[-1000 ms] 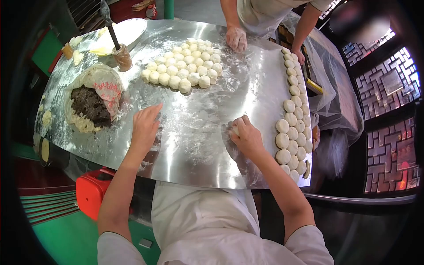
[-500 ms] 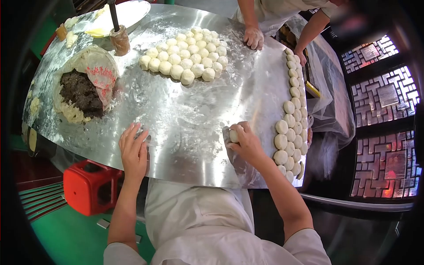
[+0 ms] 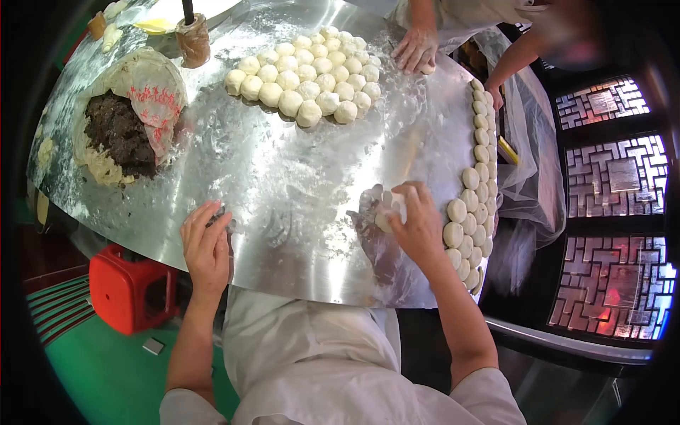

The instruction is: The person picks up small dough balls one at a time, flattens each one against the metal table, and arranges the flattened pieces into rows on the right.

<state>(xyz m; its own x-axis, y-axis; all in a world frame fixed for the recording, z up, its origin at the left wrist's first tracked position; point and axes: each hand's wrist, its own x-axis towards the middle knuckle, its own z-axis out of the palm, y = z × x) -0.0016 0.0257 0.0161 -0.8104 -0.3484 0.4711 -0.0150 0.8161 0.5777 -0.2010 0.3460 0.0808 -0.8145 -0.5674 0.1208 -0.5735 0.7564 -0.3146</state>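
Note:
My left hand (image 3: pixel 207 248) rests at the near edge of the metal table (image 3: pixel 297 248), fingers stretched out and slightly apart, holding nothing. My right hand (image 3: pixel 419 225) is curled over a pale dough ball (image 3: pixel 384 221) on the tabletop; the fingers partly cover it and motion blurs it. Beyond my hands sits a cluster of round dough balls (image 3: pixel 309 88). To the right of my right hand, rows of flattened dough rounds (image 3: pixel 457 210) line the table's right edge.
At left lies an open bag (image 3: pixel 159 106) of dark filling (image 3: pixel 117 134). Behind it stands a brown container (image 3: pixel 193 44) with a dark handle. Across the table, a co-worker's hand (image 3: pixel 416 48) presses near another dough piece. A red stool (image 3: pixel 113 290) stands below the left edge.
My right hand has shifted slightly right with the dough ball, its fingers lifting a little. The co-worker's hand has spread, and a dough piece now shows beside it. The view has moved slightly.

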